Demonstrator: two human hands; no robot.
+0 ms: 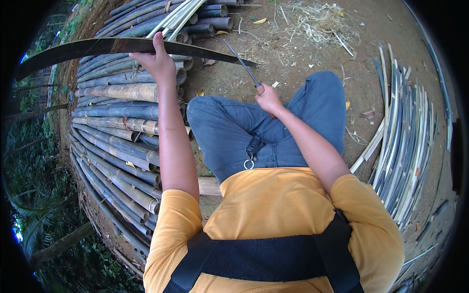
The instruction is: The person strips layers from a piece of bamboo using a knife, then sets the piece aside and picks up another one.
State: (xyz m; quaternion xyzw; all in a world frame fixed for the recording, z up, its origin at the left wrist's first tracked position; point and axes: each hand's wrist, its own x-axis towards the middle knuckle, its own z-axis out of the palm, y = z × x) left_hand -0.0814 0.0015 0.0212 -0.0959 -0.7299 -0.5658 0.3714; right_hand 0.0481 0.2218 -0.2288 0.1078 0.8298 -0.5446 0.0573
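Note:
My left hand (157,59) is raised out in front of me, its thumb up, closed around a long dark split bamboo strip (102,46). The strip runs crosswise, its broad end far to the left and its narrower end over the dirt in front of my knees. In my right hand (268,99), near my lap, is a knife (244,66) with a reddish-brown handle and a long thin blade. The blade points forward and a little left, its tip near the strip's right end; whether they touch I cannot tell.
A big stack of bamboo poles (122,92) fills the left side. Pale split strips (177,17) lie on its far end. At right is a bundle of thin strips (400,151). Shavings (325,23) are heaped on the dirt ahead. My crossed legs (220,129) take up the middle.

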